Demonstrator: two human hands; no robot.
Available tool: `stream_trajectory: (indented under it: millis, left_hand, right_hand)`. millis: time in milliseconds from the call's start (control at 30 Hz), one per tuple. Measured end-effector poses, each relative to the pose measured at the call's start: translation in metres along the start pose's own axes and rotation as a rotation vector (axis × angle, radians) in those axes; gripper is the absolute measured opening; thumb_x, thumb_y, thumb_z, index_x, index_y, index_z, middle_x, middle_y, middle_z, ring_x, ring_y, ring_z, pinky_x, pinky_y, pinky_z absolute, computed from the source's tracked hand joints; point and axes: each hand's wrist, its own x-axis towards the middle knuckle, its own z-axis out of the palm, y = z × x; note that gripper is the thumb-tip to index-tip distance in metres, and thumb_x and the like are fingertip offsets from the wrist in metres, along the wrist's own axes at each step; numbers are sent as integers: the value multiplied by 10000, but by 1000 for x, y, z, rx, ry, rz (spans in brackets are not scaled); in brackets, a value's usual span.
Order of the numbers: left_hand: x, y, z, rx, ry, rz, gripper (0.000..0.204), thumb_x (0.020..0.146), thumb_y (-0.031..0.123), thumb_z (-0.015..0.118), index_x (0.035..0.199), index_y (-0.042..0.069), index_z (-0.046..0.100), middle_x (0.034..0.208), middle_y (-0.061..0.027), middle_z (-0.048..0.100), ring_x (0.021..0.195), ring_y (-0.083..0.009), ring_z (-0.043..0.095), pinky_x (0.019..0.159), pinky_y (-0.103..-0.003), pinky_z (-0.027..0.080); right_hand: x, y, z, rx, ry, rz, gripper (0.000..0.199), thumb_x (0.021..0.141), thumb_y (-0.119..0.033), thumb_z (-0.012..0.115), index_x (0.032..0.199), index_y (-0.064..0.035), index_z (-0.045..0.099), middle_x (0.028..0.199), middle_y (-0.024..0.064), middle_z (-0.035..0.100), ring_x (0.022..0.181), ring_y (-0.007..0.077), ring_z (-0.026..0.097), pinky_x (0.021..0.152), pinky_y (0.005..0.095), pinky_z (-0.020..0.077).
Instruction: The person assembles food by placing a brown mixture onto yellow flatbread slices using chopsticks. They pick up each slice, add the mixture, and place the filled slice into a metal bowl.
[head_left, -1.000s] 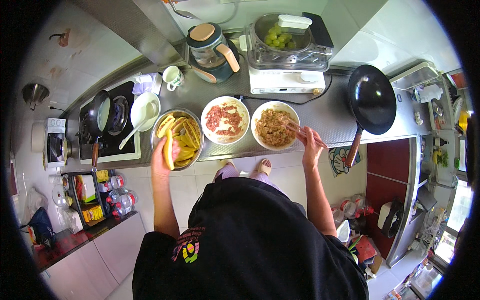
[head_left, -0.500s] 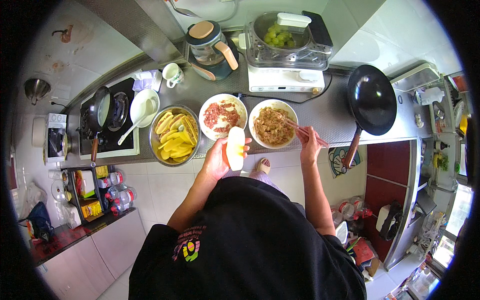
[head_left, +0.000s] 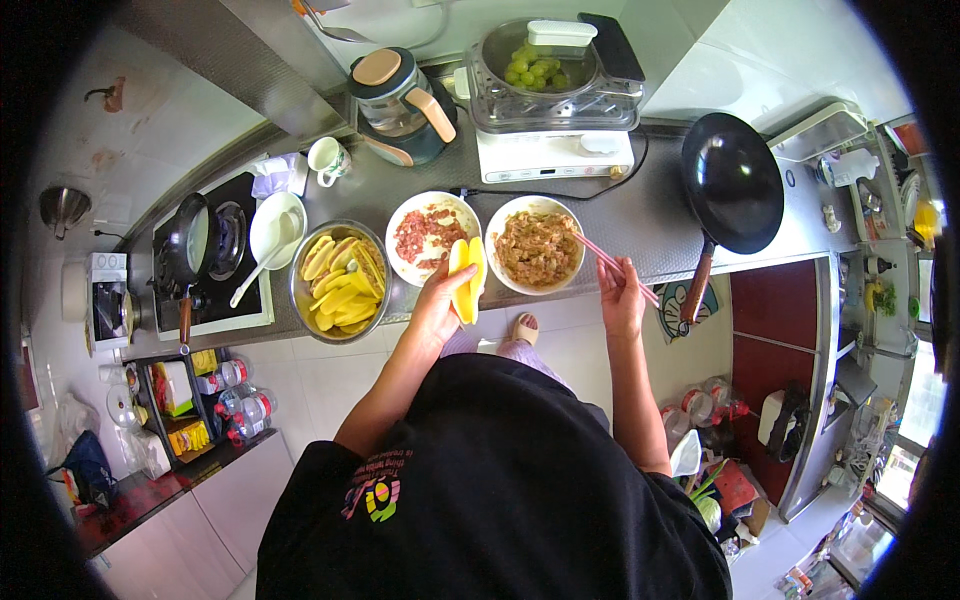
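In my left hand (head_left: 436, 308) is a long yellow vegetable piece (head_left: 466, 282), held upright with a lengthwise split or gap showing between two halves. It overlaps the near right edge of a white bowl (head_left: 391, 245) with reddish chopped meat (head_left: 425, 235) inside. My right hand (head_left: 622, 303) closes around pink chopsticks (head_left: 598, 250), whose tips reach the right side of a second white bowl (head_left: 534, 291) full of brownish minced filling (head_left: 535, 245). To the left, a steel bowl (head_left: 295, 300) holds several yellow slices (head_left: 345, 300), some with filling between them.
A black wok (head_left: 735, 180) sits at the right, its wooden handle over the counter edge. Behind the bowls stand a white steamer (head_left: 555, 155) and a kettle (head_left: 395, 105). A stove with a small pan (head_left: 190, 235) and a white bowl with a ladle (head_left: 265, 262) are at the left.
My left hand has turned the yellow piece so that its split shows. My right hand holds the chopsticks more upright, their tips nearer the bowl's rim. The view has shifted slightly.
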Motion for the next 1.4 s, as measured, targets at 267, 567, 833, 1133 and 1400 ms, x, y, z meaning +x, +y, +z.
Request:
stream_trajectory:
  millis: [267, 567, 833, 1133, 1400]
  left_hand:
    - [25, -13, 25, 76, 15, 187, 573, 808, -104, 571, 1364, 16, 503, 1194, -99, 618, 1102, -218, 619, 968, -331, 510]
    - [35, -6, 62, 95, -41, 135, 694, 773, -121, 559, 1433, 28, 403, 1238, -118, 577, 1176, -246, 582, 1028, -377, 486]
    - [22, 8, 80, -90, -253, 185, 580, 893, 60, 553, 1451, 15, 402, 1320, -133, 559, 1239, -250, 543, 1074, -418, 437]
    - [20, 22, 86, -300, -387, 113, 508, 841, 56, 508, 1349, 49, 487, 1227, -134, 603, 1152, -272, 596, 1040, -475, 466]
    - [39, 28, 71, -481, -330, 137, 484, 824, 5, 497, 1307, -21, 477, 1192, -220, 562, 1110, -366, 562, 1020, -504, 464]
  right_hand:
    - [-27, -20, 39, -37, -73, 17, 225, 1017, -169, 558, 1118, 27, 601, 1134, 173, 681, 1032, 303, 693, 895, 350, 594]
    - [-87, -16, 114, -344, -176, -191, 273, 1037, -195, 532, 1134, 54, 586, 1082, 189, 684, 961, 263, 710, 841, 340, 597]
    - [-114, -23, 132, -1253, -448, -798, 183, 912, -46, 671, 1090, -19, 702, 1060, 179, 697, 959, 285, 699, 853, 352, 568]
    - [-140, -18, 138, -1426, -788, -1029, 361, 751, -28, 731, 1104, -108, 730, 1239, 170, 609, 1029, 316, 649, 848, 391, 558]
    - [-161, -33, 132, -1346, -750, -955, 314, 764, -21, 728, 1067, -104, 741, 1171, 174, 652, 972, 312, 680, 830, 389, 561]
